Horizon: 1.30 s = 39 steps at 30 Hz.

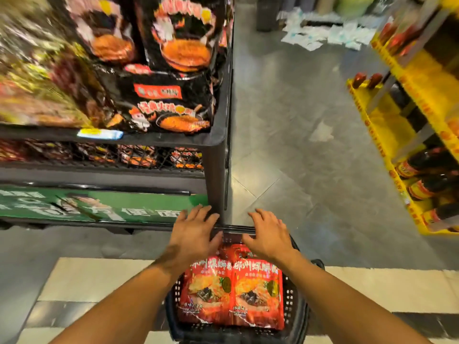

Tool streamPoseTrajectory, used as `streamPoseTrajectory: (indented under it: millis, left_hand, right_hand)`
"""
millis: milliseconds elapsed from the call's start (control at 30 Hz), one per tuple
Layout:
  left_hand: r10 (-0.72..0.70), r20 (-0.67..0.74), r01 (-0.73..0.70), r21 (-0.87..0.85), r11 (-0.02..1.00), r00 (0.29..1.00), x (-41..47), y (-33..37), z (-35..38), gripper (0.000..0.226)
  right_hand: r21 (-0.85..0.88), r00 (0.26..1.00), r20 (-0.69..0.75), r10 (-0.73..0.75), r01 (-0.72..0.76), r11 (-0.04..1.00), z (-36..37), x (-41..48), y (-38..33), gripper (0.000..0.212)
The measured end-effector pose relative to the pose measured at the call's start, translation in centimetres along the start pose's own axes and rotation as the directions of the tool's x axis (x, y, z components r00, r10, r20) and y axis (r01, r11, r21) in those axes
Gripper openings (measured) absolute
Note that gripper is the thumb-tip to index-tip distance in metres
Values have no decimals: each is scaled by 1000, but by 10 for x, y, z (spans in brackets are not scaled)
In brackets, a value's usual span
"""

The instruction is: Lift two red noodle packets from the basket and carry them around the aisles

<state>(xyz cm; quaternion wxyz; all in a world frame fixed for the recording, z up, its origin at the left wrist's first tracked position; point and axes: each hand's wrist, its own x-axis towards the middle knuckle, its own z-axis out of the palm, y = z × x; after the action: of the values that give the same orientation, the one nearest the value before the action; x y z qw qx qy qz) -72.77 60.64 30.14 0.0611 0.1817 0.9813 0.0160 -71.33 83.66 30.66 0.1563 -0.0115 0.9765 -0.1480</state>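
Left hand (196, 234) and right hand (267, 235) — fingers spread, gripping nothing — hover over the far rim of the black basket (295, 316); two red noodle packets (232, 291) lie side by side below the wrists, long axes running away from the person.

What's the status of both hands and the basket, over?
Left hand and right hand open, above black plastic basket. Two red noodle packets inside. Dark metal shelf post directly ahead.
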Motion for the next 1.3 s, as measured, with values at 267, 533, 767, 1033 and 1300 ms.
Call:
streamPoseTrajectory:
  millis: [267,533,767,1033,1300]
  left_hand:
    - [-18,-208,23,22,999,978,-29,-9,-209,62]
    - [-45,-488,84,59,995,871,-94,-64,-376,55]
    - [-186,-605,291,79,953,774,-185,-156,-470,67]
    - [-378,-672,536,33,844,637,-342,-285,-497,70]
    - [-669,-626,810,-100,578,400,-538,-379,-478,70]
  right_hand:
    - [-68,971,-193,-142,131,989,-194,-44,-78,78]
    - [-168,863,-391,-321,276,946,-340,-105,-186,79]
    - [-243,747,-452,-488,423,873,-382,-141,-318,83]
    - [-328,553,-465,-691,618,715,-369,-169,-508,87]
    - [-308,369,-381,-848,814,493,-303,-204,-700,85]
